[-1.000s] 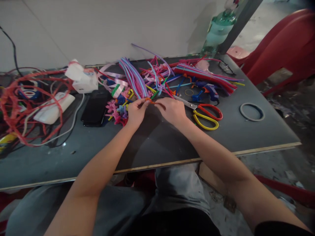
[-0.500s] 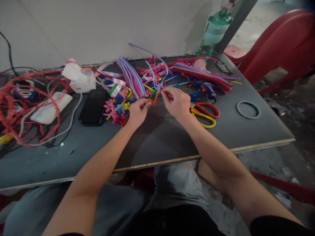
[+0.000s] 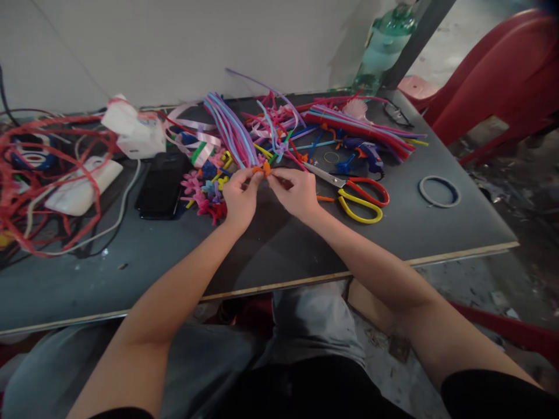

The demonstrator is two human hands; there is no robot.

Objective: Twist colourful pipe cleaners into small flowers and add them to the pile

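Note:
Between my fingertips is an orange pipe cleaner (image 3: 265, 169), bent into a small looped shape. My left hand (image 3: 241, 196) pinches it from the left, thumb and forefinger together. From the other side my right hand (image 3: 294, 191) grips it with thumb and fingertips. Just left of my left hand lie several small pipe-cleaner flowers (image 3: 201, 189) in pink, blue, yellow and red. Scissors (image 3: 356, 195) with one red and one yellow handle rest to the right of my right hand. Behind my hands is a bundle of purple and blue pipe cleaners (image 3: 231, 131).
Another pipe-cleaner bundle (image 3: 358, 128) and a blue glue gun (image 3: 369, 154) lie at the back right, near a green bottle (image 3: 384, 49). A tape ring (image 3: 439, 192) sits far right. On the left are a black phone (image 3: 161, 186), a white power bank (image 3: 82, 186) and tangled red ribbon (image 3: 52, 244).
My right hand has moved left, closer to my left hand. The orange pipe cleaner, stretched in a zigzag before, is now curled up between my fingertips. The scissors' blades have come into view.

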